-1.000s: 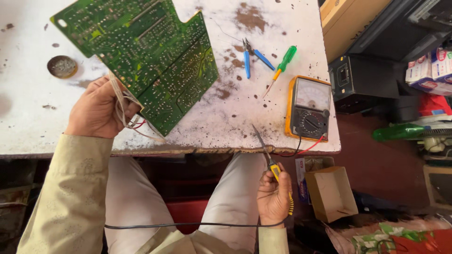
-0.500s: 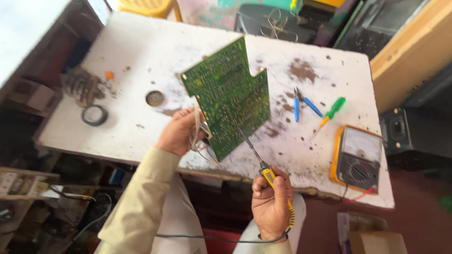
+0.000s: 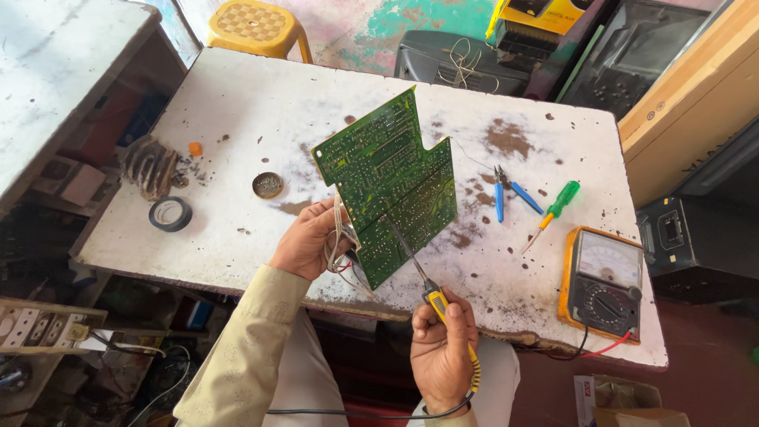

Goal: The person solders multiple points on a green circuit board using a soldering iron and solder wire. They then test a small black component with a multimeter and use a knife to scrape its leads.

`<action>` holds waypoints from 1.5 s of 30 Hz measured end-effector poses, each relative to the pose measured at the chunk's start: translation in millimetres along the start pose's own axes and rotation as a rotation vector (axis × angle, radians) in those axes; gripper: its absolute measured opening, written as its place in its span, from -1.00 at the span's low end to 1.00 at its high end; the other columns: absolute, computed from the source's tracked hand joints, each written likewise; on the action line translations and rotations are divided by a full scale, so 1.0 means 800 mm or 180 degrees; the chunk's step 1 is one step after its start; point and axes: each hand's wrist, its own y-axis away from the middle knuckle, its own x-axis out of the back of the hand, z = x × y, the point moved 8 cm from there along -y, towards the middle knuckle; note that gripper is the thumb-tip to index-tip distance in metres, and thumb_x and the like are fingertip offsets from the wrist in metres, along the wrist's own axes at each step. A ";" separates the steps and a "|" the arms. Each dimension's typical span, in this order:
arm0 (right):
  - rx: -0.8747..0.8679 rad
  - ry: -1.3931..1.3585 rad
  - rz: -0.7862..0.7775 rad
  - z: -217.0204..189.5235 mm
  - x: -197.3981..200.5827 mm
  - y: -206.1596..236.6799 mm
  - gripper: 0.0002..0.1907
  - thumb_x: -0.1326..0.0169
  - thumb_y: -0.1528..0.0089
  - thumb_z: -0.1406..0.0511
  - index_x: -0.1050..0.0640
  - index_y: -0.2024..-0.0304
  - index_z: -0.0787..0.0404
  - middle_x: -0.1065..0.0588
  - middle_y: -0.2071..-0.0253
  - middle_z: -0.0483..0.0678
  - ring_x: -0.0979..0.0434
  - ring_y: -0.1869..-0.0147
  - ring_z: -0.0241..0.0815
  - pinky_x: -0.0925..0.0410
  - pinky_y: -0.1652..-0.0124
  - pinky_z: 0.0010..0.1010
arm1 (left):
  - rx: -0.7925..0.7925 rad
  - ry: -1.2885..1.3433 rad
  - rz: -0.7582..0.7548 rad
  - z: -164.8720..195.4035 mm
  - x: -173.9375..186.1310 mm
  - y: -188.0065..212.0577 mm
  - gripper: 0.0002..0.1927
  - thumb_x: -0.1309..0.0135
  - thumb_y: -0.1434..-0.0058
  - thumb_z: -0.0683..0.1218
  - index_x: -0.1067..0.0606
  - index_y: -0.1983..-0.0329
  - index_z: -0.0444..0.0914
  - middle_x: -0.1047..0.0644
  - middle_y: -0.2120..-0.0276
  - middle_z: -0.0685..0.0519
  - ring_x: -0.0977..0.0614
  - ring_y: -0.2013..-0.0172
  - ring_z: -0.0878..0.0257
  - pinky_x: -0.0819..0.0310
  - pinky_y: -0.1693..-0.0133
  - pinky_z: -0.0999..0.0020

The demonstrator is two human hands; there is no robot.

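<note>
My left hand (image 3: 310, 240) grips the lower left edge of a large green circuit board (image 3: 391, 180), held tilted above the white worktable (image 3: 237, 119), with a few thin wires bunched under my fingers. My right hand (image 3: 441, 352) holds a yellow-handled soldering iron (image 3: 419, 278) near the table's front edge. Its metal tip rests against the lower part of the board, and its black cord runs down past my wrist.
On the table lie blue-handled pliers (image 3: 506, 194), a green screwdriver (image 3: 553, 207), an orange-cased analogue multimeter (image 3: 602, 281) at the right front, a small round tin (image 3: 267, 185), a roll of black tape (image 3: 170, 213) and a coiled metal stand (image 3: 149, 166). A yellow stool (image 3: 254, 28) stands behind.
The camera has pulled back to show the whole table. My right hand rose from below the table edge and brought the iron's tip onto the board, which my left hand has tilted more upright.
</note>
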 end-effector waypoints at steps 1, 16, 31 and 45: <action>-0.0010 -0.0001 0.0001 0.001 0.000 0.001 -0.76 -0.04 -0.39 0.28 -0.53 0.00 0.33 -0.56 0.23 -0.02 -0.43 0.26 -0.18 -0.28 0.31 -0.41 | -0.0035 0.0027 -0.0082 0.000 0.000 -0.001 -0.83 -0.07 -0.36 -0.15 -0.55 0.05 -0.32 -0.63 0.35 0.09 -0.62 0.52 0.45 -0.56 0.52 0.57; 0.0884 0.1197 -0.0303 -0.010 -0.020 0.033 -0.73 0.04 -0.41 0.43 -0.46 -0.14 0.40 -0.57 0.23 0.19 -0.53 0.21 -0.14 -0.40 0.23 -0.35 | -0.0086 0.0045 -0.0060 -0.001 0.003 -0.001 -0.84 -0.03 -0.39 -0.16 -0.53 0.08 -0.35 -0.62 0.36 0.06 -0.63 0.49 0.41 -0.60 0.46 0.54; 0.1047 0.1669 -0.0391 -0.023 -0.020 0.031 -0.72 -0.02 -0.37 0.46 -0.51 -0.14 0.40 -0.61 0.19 0.17 -0.57 0.18 -0.15 -0.45 0.20 -0.33 | -0.0143 0.0108 -0.0236 0.000 0.000 -0.003 -0.89 -0.07 -0.42 -0.17 -0.52 0.10 -0.34 -0.57 0.40 0.11 -0.56 0.54 0.45 -0.56 0.49 0.52; 0.0476 0.0696 -0.0249 -0.009 -0.011 0.018 -0.75 0.06 -0.43 0.35 -0.47 -0.11 0.35 -0.56 0.28 0.16 -0.51 0.27 -0.12 -0.34 0.30 -0.37 | -0.0080 0.0049 -0.0111 0.000 0.001 -0.001 -0.85 -0.07 -0.37 -0.16 -0.54 0.08 -0.35 -0.62 0.36 0.07 -0.64 0.50 0.42 -0.60 0.47 0.54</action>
